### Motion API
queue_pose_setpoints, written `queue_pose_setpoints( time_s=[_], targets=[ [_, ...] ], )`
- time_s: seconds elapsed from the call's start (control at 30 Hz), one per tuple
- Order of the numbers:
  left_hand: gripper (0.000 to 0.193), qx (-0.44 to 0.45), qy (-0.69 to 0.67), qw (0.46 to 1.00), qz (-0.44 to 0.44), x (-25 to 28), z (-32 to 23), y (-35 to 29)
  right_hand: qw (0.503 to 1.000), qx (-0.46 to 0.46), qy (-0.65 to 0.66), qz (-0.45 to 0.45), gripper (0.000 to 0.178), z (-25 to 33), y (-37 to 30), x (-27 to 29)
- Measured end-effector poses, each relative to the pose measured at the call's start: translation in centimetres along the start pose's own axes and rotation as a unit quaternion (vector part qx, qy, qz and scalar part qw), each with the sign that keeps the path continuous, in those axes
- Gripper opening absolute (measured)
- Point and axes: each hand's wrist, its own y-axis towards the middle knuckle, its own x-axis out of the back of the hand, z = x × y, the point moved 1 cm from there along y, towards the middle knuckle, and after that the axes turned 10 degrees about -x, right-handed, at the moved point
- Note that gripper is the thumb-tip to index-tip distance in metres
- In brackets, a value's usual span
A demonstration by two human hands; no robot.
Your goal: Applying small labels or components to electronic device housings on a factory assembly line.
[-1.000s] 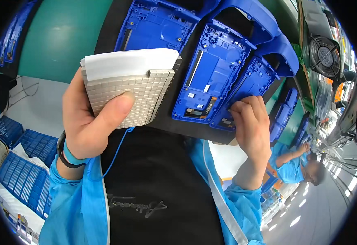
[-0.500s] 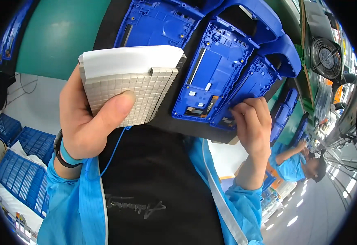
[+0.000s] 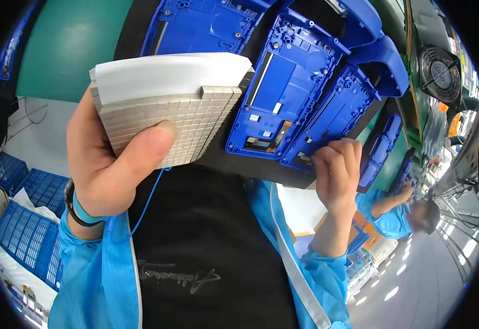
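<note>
My left hand (image 3: 110, 164) grips a white block faced with a grid of small grey metal squares (image 3: 168, 104), thumb pressed on the grid. It is held up close, in front of a black tray (image 3: 234, 159) that carries several blue plastic housings. My right hand (image 3: 338, 172) has its fingertips pinched at the lower edge of the right-hand blue housing (image 3: 335, 118). Another blue housing (image 3: 283, 90) lies in the middle and a third (image 3: 201, 27) at the top. Whether a small piece sits between my right fingertips is hidden.
A green work surface (image 3: 69, 44) lies beyond the tray. Blue slotted crates (image 3: 23, 219) stand at the lower left. A black fan (image 3: 437, 74) sits at the upper right. Another person in a light blue coat (image 3: 398, 214) works at the right.
My left hand has raised the gridded block closer to the camera. My right hand stays at the lower edge of the right-hand blue housing, shifted slightly.
</note>
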Motion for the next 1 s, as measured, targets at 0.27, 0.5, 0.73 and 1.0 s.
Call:
queue_pose_setpoints(
  time_s=[0.27, 0.5, 0.73, 1.0],
  targets=[
    [0.049, -0.001, -0.002, 1.0, -0.004, -0.1, 0.1, -0.4, 1.0, -0.006, 0.007, 0.005, 0.024, -0.1, 0.0, -0.2],
    [0.052, -0.008, 0.002, 1.0, -0.011, 0.0, 0.0, -0.6, 1.0, 0.008, 0.005, 0.001, 0.024, -0.2, 0.3, -0.1],
    [0.061, 0.014, -0.012, 0.997, 0.071, -0.5, -0.9, -0.2, 1.0, -0.009, 0.003, -0.025, 0.025, 0.0, 0.4, 0.0],
    [0.04, 0.056, -0.035, 0.985, 0.162, -3.4, 0.4, -0.5, 0.976, 0.005, 0.181, -0.117, 0.023, 4.4, 1.8, 1.4]
  ],
)
